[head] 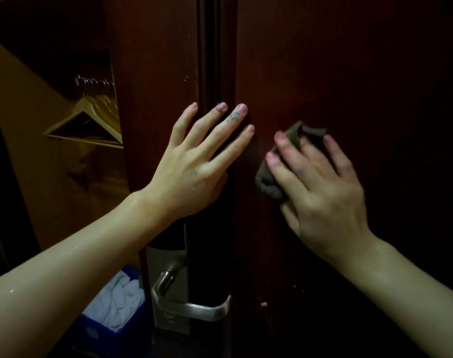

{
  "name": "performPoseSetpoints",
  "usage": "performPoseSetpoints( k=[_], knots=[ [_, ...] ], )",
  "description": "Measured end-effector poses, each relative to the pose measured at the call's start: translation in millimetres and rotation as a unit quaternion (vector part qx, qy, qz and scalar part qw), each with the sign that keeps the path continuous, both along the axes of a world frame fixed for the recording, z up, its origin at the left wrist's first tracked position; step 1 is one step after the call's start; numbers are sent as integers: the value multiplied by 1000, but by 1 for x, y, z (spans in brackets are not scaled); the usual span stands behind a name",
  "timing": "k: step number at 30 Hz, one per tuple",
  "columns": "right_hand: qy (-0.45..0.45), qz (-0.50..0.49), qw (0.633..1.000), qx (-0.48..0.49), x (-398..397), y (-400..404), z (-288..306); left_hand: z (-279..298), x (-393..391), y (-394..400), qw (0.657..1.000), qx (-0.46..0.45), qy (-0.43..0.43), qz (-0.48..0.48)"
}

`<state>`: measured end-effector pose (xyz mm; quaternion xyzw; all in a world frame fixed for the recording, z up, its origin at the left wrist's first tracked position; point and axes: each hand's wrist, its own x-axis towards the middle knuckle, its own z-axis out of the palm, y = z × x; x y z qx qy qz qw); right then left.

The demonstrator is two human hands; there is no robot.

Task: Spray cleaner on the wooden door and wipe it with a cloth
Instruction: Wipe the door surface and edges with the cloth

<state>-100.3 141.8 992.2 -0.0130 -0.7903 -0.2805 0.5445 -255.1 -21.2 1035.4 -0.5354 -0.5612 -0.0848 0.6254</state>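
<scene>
Nearest, the handle (194,307) sits low on the door's edge. Above it, the left hand (194,161) lies flat and released across that edge; the right hand (321,182) presses a cloth (268,182) against the door (349,73), whose face spreads upward and rightward. Hangers (91,120) hang far left.

The wooden door (349,73) is dark reddish-brown and stands upright, its edge just above the lever handle (194,307). A crumpled grey-brown cloth (279,161) lies pressed against the door's face, up and to the right of that handle.
</scene>
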Motion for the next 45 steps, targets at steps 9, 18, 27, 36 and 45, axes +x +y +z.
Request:
performPoseSetpoints(
  k=[9,18,27,36,45],
  knots=[
    [-216,26,970,110,22,10,-88,-22,25,16,993,22,-111,-21],
    [19,-4,1000,0,25,21,-26,-48,30,27,985,24,-149,-81],
    [-93,-1,992,89,71,54,-50,-81,57,49,971,80,-217,-58],
    [-47,32,997,54,67,65,-43,-97,71,59,955,112,-275,-7],
    [15,11,1000,-6,73,63,-31,-113,75,66,946,138,-293,-29]
  ],
)
